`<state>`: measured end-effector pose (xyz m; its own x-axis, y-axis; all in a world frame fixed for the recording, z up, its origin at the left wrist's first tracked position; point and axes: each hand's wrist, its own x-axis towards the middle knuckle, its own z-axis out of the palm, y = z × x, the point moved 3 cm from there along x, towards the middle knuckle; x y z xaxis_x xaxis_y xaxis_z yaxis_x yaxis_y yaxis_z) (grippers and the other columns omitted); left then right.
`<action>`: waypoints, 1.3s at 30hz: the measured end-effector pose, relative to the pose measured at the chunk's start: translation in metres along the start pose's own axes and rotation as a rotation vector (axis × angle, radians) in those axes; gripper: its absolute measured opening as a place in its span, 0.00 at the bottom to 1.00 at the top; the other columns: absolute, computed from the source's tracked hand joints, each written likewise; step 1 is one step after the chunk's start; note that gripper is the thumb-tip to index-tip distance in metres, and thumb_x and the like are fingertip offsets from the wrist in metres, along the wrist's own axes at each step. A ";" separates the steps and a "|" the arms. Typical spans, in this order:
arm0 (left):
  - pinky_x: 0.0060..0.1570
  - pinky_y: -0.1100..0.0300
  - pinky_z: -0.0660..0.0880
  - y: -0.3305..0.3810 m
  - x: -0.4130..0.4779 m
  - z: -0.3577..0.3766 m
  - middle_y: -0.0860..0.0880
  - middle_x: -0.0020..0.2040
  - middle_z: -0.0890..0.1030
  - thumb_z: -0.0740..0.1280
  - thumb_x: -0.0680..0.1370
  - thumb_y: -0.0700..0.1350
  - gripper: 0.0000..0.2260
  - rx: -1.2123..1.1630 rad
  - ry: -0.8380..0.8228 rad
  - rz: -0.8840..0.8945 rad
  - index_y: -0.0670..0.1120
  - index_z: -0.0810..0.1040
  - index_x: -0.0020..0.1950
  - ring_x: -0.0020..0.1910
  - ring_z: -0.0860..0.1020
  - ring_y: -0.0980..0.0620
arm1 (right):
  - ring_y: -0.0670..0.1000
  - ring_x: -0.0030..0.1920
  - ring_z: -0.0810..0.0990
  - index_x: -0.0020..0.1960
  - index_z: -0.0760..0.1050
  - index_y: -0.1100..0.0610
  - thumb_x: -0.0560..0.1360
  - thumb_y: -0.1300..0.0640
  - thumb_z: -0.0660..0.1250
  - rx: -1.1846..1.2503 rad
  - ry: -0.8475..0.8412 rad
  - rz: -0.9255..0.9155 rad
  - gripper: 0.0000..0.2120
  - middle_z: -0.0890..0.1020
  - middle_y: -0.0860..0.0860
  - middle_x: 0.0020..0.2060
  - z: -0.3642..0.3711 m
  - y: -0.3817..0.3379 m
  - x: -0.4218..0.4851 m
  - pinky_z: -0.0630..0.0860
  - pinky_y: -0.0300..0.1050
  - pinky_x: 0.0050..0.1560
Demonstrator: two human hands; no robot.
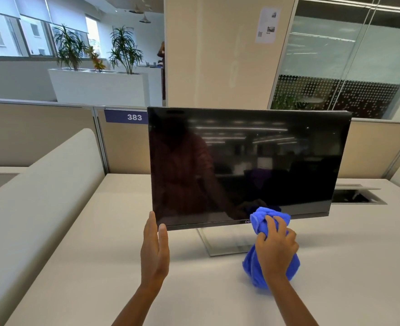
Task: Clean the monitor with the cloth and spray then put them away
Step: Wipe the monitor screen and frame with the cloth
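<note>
- A pale beige desk [100, 267] fills the near and middle ground.
- The monitor's flat silver stand base [227, 243] sits on it, centre, slightly right.
- A cable hatch [359, 196] lies open in the desk's far right, beside the partition.

Two bare forearms rise from about six o'clock, no sleeve, watch or ring showing on either, the left hand [155, 250] flat and long-fingered at seven o'clock and the right hand [276, 251] knuckled at five.
</note>
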<state>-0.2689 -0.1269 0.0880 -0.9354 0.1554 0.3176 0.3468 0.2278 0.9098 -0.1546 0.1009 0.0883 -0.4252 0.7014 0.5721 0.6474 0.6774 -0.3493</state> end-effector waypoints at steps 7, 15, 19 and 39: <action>0.68 0.61 0.55 0.000 0.002 -0.001 0.46 0.75 0.62 0.47 0.75 0.57 0.30 -0.012 -0.005 -0.020 0.45 0.57 0.74 0.74 0.60 0.49 | 0.57 0.31 0.79 0.42 0.82 0.56 0.48 0.62 0.80 0.004 -0.114 -0.174 0.22 0.84 0.53 0.42 -0.003 -0.081 -0.034 0.74 0.46 0.27; 0.69 0.53 0.61 -0.006 0.006 -0.006 0.45 0.72 0.66 0.49 0.81 0.47 0.20 -0.069 -0.072 -0.125 0.47 0.58 0.74 0.71 0.65 0.45 | 0.57 0.55 0.77 0.58 0.73 0.53 0.69 0.47 0.70 -0.088 -0.413 -0.454 0.20 0.78 0.55 0.56 0.006 -0.189 -0.085 0.75 0.53 0.53; 0.68 0.53 0.61 -0.007 0.010 -0.017 0.45 0.71 0.68 0.47 0.82 0.47 0.19 -0.108 -0.124 -0.126 0.48 0.61 0.72 0.67 0.67 0.48 | 0.55 0.61 0.71 0.63 0.68 0.51 0.76 0.48 0.62 0.027 -0.435 -0.499 0.17 0.71 0.52 0.64 0.011 -0.187 -0.091 0.69 0.51 0.60; 0.37 0.73 0.72 0.045 -0.034 0.037 0.54 0.47 0.75 0.61 0.78 0.42 0.05 -0.067 -0.172 -0.037 0.52 0.72 0.47 0.46 0.76 0.59 | 0.56 0.40 0.78 0.60 0.72 0.59 0.79 0.62 0.53 1.582 -0.934 0.585 0.14 0.80 0.61 0.43 -0.023 -0.072 -0.056 0.76 0.47 0.41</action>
<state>-0.2188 -0.0860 0.1085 -0.9199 0.3113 0.2385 0.3015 0.1724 0.9378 -0.1627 0.0076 0.0990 -0.9007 0.3961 -0.1783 -0.0331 -0.4719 -0.8810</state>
